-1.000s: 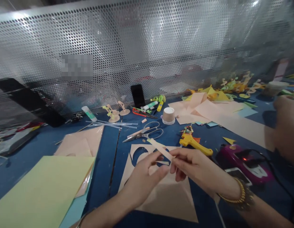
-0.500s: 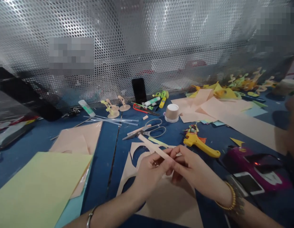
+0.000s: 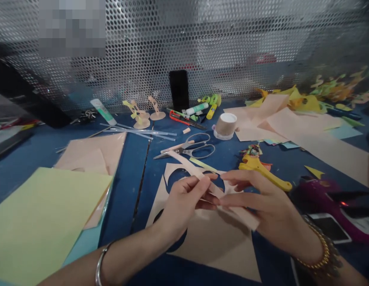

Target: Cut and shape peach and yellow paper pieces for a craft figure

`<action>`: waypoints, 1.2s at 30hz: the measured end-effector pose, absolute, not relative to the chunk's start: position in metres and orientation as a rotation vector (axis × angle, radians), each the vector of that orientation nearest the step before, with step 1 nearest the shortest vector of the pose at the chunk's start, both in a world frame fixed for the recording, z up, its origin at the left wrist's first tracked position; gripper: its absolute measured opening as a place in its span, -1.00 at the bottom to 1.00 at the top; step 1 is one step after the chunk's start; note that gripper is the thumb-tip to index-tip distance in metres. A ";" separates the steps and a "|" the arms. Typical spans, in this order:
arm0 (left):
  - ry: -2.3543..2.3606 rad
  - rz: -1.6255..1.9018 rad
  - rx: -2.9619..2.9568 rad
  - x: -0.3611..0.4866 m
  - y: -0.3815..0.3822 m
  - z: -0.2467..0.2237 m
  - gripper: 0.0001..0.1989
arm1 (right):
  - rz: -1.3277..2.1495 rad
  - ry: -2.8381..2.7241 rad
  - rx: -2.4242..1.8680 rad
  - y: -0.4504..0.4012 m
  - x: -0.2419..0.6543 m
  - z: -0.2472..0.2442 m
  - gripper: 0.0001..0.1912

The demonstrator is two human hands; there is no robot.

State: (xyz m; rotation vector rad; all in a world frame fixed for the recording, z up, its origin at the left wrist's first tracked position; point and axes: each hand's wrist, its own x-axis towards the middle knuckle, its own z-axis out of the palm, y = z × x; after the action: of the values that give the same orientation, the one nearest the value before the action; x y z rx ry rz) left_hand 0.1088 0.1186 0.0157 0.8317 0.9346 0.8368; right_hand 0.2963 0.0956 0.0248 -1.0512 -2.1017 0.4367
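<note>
- The pale pink paper strip (image 3: 194, 170) is in the fingers, slanting across them: its far end sticks out past the left fingertips, its near end shows under the right palm.
- The left hand (image 3: 182, 204) has thumb and forefinger clamped on the strip near its middle.
- The right hand (image 3: 266, 206) has its forefinger and thumb apart, tips near the left fingertips; the strip runs beneath the lower one. I cannot tell whether its hidden fingers press on the paper.
- Directly under both sets of fingers lies a pink sheet (image 3: 220, 244) with rounded holes cut in it.
- Just beyond the left fingertips, a thin pale green strip (image 3: 203, 164) lies on the blue table (image 3: 124, 202).
- A little farther out are the scissors (image 3: 188, 151), blades to the left, with the strip's far end overlapping them in view.
- Beyond the right fingertips stand a tan roll with a white top (image 3: 226, 126) and, nearer, a yellow-handled tool (image 3: 264, 171).
- Right of the right fingers are a purple device (image 3: 324, 188) showing a red light and a white-edged phone (image 3: 330, 227).
- Well left of the left fingers, a yellow-green sheet (image 3: 50, 210) tops other papers.
- Farthest ahead of the fingers, clear sticks (image 3: 142, 132), small paper figures (image 3: 139, 115) and an upright black phone (image 3: 178, 89) sit before a perforated metal panel (image 3: 148, 43).
</note>
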 end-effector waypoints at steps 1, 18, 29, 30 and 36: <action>0.922 0.816 0.907 0.107 0.118 0.017 -0.72 | 0.467 -2.038 -1.082 0.096 0.296 0.025 -0.78; 1.037 0.807 1.138 0.111 0.115 0.022 -0.86 | 0.865 -1.238 -1.317 0.100 0.291 0.030 -0.85; 0.939 0.658 1.017 0.111 0.112 0.033 -0.83 | -0.086 -1.847 -1.107 0.100 0.300 0.028 -0.65; 0.922 0.656 1.015 0.111 0.112 0.033 -0.83 | -0.103 -1.891 -1.113 0.101 0.300 0.028 -0.70; 0.826 0.744 1.018 0.111 0.112 0.034 -0.87 | 0.164 -1.914 -1.162 0.097 0.298 0.027 -0.87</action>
State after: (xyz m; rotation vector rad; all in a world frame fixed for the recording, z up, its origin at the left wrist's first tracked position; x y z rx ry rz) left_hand 0.1113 0.1117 0.0343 1.0179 0.8264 0.7439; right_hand 0.2981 0.0972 0.0274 -1.1623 -1.9140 0.1636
